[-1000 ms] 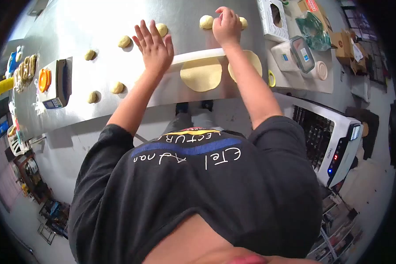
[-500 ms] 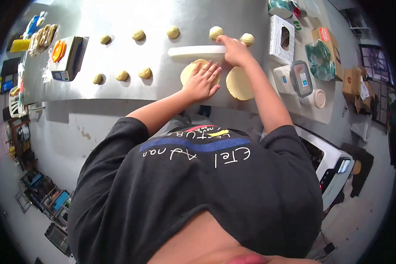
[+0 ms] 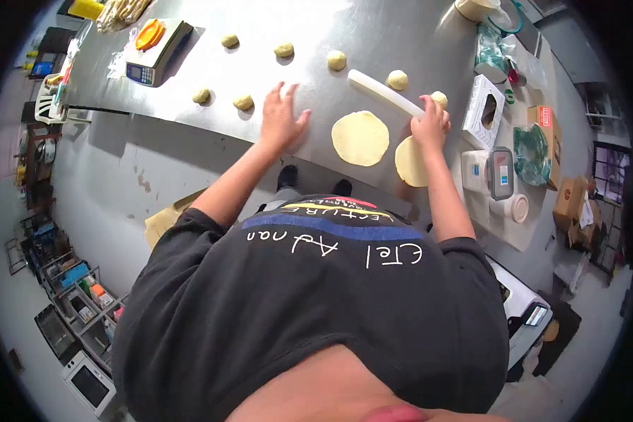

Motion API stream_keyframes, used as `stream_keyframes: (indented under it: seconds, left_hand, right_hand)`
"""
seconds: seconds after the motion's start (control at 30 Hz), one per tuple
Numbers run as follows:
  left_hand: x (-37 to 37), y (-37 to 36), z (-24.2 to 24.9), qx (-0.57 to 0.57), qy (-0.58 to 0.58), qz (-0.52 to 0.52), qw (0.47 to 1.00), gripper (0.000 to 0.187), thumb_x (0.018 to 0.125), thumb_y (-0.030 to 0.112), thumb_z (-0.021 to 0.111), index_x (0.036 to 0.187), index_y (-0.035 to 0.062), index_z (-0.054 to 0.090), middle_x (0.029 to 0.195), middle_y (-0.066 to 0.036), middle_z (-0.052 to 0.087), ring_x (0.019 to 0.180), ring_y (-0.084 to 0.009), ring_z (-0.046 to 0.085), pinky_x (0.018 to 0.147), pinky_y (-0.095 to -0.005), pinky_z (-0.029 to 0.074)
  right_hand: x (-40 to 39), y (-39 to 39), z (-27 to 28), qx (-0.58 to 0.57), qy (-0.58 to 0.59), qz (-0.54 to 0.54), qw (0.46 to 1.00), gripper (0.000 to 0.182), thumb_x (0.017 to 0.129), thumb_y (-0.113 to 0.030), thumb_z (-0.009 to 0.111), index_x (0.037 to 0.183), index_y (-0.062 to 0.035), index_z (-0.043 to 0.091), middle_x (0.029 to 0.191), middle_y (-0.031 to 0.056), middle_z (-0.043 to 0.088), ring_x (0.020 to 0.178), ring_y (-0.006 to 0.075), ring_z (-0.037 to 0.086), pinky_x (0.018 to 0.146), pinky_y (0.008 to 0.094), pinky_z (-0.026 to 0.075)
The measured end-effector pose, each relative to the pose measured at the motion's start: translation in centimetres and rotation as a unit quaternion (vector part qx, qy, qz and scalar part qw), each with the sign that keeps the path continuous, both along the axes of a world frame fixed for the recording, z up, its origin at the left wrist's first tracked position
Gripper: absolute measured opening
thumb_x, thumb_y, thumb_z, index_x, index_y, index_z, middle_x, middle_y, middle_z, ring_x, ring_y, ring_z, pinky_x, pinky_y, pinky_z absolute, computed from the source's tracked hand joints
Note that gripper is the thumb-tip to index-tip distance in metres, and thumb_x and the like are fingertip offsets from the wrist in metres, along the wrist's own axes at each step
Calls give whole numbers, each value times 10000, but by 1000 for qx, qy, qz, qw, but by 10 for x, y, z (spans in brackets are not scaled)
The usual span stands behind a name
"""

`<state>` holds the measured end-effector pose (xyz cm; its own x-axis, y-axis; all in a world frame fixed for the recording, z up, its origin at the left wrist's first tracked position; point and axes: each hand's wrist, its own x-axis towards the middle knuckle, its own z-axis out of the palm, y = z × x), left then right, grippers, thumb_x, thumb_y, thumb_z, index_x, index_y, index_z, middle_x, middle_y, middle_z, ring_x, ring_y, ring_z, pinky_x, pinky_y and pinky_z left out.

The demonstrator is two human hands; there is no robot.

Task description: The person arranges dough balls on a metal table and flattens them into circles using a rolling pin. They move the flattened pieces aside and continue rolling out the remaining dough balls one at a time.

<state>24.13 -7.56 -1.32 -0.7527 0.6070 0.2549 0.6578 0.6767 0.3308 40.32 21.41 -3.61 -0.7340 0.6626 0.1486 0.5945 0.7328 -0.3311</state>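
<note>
My left hand (image 3: 281,118) is over the steel table (image 3: 169,102), fingers spread, left of a flat dough disc (image 3: 360,138). No dough ball shows beside its fingers; any beneath it is hidden. My right hand (image 3: 430,128) grips the near right end of a white rolling pin (image 3: 383,91), which slants up to the left. Below that hand lies a second disc (image 3: 409,163), partly covered by the wrist. A dough ball (image 3: 439,99) sits just behind the right fingers, another (image 3: 397,79) beyond the pin. More balls stand farther left, including one (image 3: 336,60) and one (image 3: 243,103).
A scale (image 3: 155,53) with an orange item stands at the left. To the right are a white box (image 3: 483,112), a lidded container (image 3: 487,172), a cup (image 3: 517,208) and a green plastic bag (image 3: 531,156). The table's front edge runs near my body.
My left hand has lifted off the left disc and moved left. The rolling pin, held by my right hand, now appears slanted. The whole view has shifted and turned.
</note>
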Motion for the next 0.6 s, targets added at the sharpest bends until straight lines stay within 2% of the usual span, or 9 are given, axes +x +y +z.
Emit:
stream_keyframes:
  seconds: [0.07,0.13,0.23,0.3,0.37,0.4,0.43,0.53,0.6]
  left_hand:
    - [-19,-21,-9,-53,15,43,998,653,772,270,698,1323,39,435,1278,-222,482,1188,-354,458,1034,-448,332]
    - [-40,-33,-19,-47,-121,-19,991,653,744,258,720,1303,49,454,1216,-196,527,1133,-361,490,996,-440,365]
    - [-59,-41,-33,-11,-156,-125,980,649,723,244,734,1289,71,465,1168,-171,555,1112,-357,501,966,-437,390]
    - [-63,-43,-31,3,-147,-170,974,667,720,191,728,1309,88,433,1173,-162,561,1092,-356,513,957,-432,401]
    - [-65,-46,-19,41,-240,-227,943,685,713,139,717,1323,77,412,1185,-156,561,1090,-348,519,962,-427,400]
    - [-70,-47,-28,52,-237,-279,929,811,696,101,718,1394,65,306,1201,-154,557,1100,-347,522,975,-429,395]
    - [-73,-47,-27,50,-240,-290,925,811,696,101,718,1394,65,306,1201,-154,557,1100,-347,522,975,-429,395]
    - [-75,-45,-25,95,-264,-358,891,993,689,88,727,1456,38,98,1212,-152,555,1145,-351,508,999,-437,383]
    - [-70,-45,-25,93,-283,-344,891,996,709,117,730,1458,42,78,1252,-155,524,1162,-346,502,1009,-432,383]
  right_hand:
    - [-2,-10,3,40,32,-29,998,487,721,-109,584,1192,-206,509,1187,70,527,1160,337,434,983,482,318]
    - [-2,-18,11,10,71,-34,997,509,711,-153,616,1205,-202,504,1206,116,486,1168,363,404,1024,476,296]
    - [-1,-33,20,42,102,-53,992,501,712,-153,620,1198,-195,504,1172,125,491,1170,362,405,1026,463,295]
    - [-3,-50,32,45,70,-98,992,502,714,-148,625,1200,-184,504,1173,134,487,1165,354,410,1034,456,284]
    - [-3,-67,37,53,121,-78,988,505,713,-142,631,1201,-172,503,1174,132,483,1155,337,414,1040,448,275]
    - [-4,-78,40,52,123,-81,988,506,714,-140,637,1201,-170,503,1169,132,483,1158,321,412,1041,443,273]
    - [-5,-88,40,55,120,-92,987,506,714,-140,637,1201,-170,503,1169,132,483,1158,321,412,1041,443,273]
    - [-9,-118,41,35,108,-127,985,501,716,-128,630,1199,-158,502,1163,134,484,1165,321,406,1038,436,265]
    - [-7,-137,37,30,101,-138,985,501,715,-125,627,1199,-158,502,1161,136,480,1158,318,406,1036,434,264]
